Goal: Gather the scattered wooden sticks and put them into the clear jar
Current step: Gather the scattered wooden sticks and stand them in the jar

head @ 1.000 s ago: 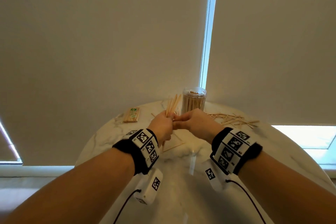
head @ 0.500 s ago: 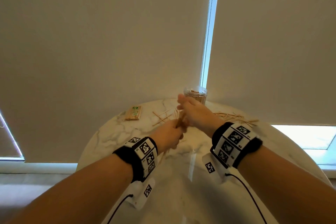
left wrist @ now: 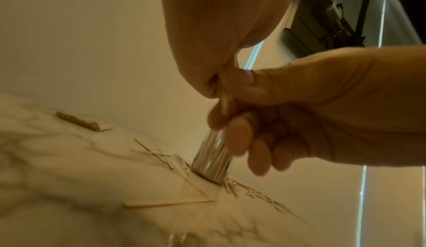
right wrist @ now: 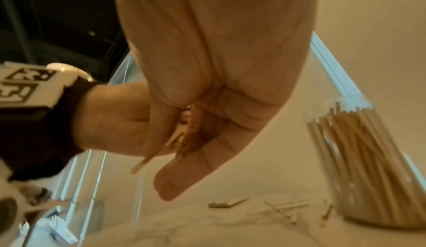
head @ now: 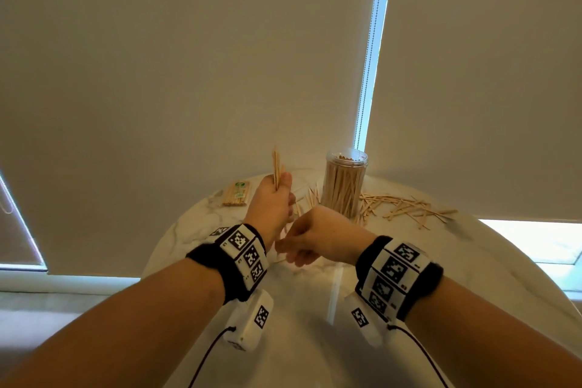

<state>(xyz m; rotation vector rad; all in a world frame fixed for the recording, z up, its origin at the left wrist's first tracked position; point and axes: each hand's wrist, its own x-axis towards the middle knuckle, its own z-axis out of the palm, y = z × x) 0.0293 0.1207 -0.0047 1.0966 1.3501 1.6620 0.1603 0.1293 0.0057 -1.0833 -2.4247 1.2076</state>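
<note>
My left hand (head: 272, 201) grips a bundle of wooden sticks (head: 276, 167) upright above the table, left of the clear jar (head: 345, 186). The jar stands open and nearly full of sticks. My right hand (head: 310, 238) sits just below and right of the left, fingers curled; in the left wrist view its thumb and forefinger pinch the bundle's lower ends (left wrist: 224, 103). Scattered sticks (head: 406, 206) lie right of the jar, and a few more (head: 310, 197) to its left. One stick (left wrist: 170, 203) lies alone on the marble nearer me.
A wrapped packet of sticks (head: 236, 194) lies at the far left of the round marble table (head: 472, 261). Closed roller blinds (head: 189, 72) hang right behind the table's far edge. The jar (right wrist: 368, 169) stands close to my right hand.
My left hand has lifted the bundle up and to the left. My right hand has dropped back from near the jar's mouth to the bundle's lower ends.
</note>
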